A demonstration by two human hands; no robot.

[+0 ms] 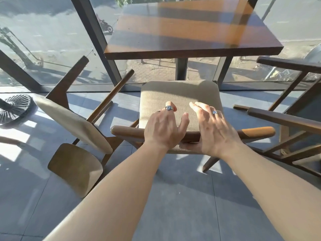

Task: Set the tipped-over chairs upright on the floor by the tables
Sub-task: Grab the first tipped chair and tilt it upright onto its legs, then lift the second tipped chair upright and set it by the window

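Straight ahead of me stood the middle chair (180, 100), upright on the grey tiled floor (173, 197), its beige seat cushion level and its front edge pointing away from me toward the wooden table (191, 32) by the glass wall. Its curved wooden top rail (257, 132) ran left to right across my view, just under my wrists. My left hand (165, 127) lay over that rail with the fingers spread and loose, the thumb lifted toward the cushion, not clenched on anything. My right hand (213, 129) was likewise open, palm down, fingers stretched forward over the seat, its heel near the rail; whether it touched the wood I could not tell.

To my left a second chair (74, 122) lay tipped over, its padded seat on edge and slanting from upper left to lower right, its legs pointing up toward the window and its backrest panel (76, 167) nearest me on the floor. On my right a third chair (295, 119) also lay over, its dark wooden frame bars slanting across the floor, well apart from the middle one.
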